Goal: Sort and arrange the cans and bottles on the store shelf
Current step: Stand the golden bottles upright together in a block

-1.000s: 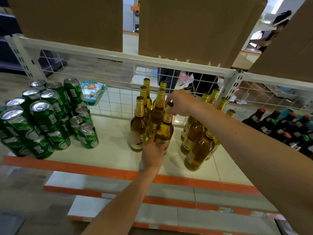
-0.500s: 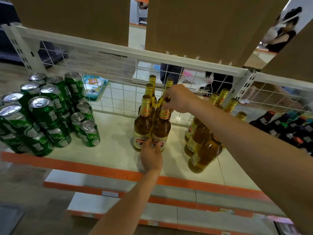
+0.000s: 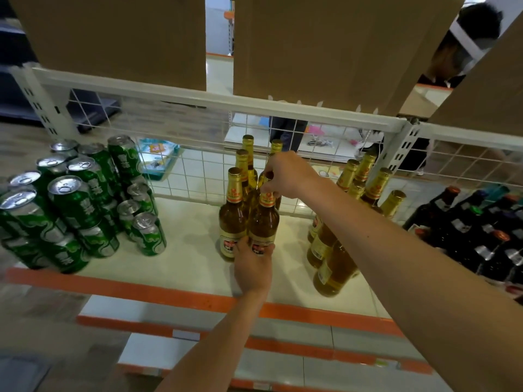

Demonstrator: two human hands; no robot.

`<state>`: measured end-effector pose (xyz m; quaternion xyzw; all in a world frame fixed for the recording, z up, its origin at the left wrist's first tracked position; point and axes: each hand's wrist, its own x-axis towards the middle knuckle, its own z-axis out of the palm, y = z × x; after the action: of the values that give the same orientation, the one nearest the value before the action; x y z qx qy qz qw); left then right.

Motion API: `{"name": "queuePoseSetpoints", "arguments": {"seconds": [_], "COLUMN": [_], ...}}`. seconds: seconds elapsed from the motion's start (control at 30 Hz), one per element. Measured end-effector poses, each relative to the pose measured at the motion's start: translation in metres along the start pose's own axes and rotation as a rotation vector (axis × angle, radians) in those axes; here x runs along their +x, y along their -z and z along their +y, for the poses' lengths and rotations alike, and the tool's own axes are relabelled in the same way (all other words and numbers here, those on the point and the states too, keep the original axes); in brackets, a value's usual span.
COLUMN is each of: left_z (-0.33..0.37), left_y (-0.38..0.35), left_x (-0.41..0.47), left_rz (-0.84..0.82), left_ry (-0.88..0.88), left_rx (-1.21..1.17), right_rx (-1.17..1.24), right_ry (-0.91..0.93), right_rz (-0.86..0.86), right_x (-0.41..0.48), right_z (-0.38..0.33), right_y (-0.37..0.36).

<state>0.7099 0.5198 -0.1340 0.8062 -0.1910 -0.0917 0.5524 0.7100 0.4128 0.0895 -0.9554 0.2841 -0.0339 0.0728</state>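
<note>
Head view: both hands on one amber beer bottle, mid-shelf.
The left hand (image 3: 253, 267) has its grip wrapped round the base of the front amber beer bottle (image 3: 263, 222), and the right hand (image 3: 285, 174) pinches its gold-foil neck. The bottle stands upright on the shelf (image 3: 192, 267), midway along it, touching its neighbour in a cluster reaching toward the back edge. Green cans (image 3: 73, 205) are stacked by the left edge, dark bottles (image 3: 478, 239) by the right.
</note>
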Motion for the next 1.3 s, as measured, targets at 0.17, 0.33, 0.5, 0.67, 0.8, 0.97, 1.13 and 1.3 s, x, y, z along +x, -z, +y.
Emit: {"name": "queuePoseSetpoints", "arguments": {"seconds": [0.17,0.33,0.5,0.67,0.8,0.97,1.13,1.3], "left_z": [-0.001,0.010,0.029,0.070,0.103,0.113,0.099,0.089], "left_y": [-0.002,0.005,-0.006,-0.032,-0.054,-0.088,-0.112,-0.126], "left_x": [0.005,-0.015,-0.039,-0.023,0.004,0.044,0.070,0.084], "left_rz": [0.024,-0.002,-0.214,-0.339,-0.406,-0.483,-0.605,-0.703], "left_ry": [0.014,0.103,0.079,-0.007,-0.036,0.047,0.087,0.031], "left_rx": [0.062,-0.061,-0.127,-0.094,-0.136,-0.152,-0.141,-0.098], "right_rx": [0.066,0.122,0.204,0.147,0.078,-0.002,-0.096,-0.055], "right_ry": [-0.021,-0.032,-0.048,-0.188,-0.283,-0.325,-0.328,-0.333], "right_rz": [0.014,0.010,0.137,0.198,0.108,0.047,-0.025,-0.124], "right_x": [-0.003,-0.017,-0.058,-0.084,-0.074,-0.037,-0.006,0.013], "right_z": [-0.001,-0.001,0.037,0.105,0.133,0.149,0.157,0.165], "right_y": [-0.001,0.002,0.043,0.082,0.078,0.063,0.050,0.040]}}
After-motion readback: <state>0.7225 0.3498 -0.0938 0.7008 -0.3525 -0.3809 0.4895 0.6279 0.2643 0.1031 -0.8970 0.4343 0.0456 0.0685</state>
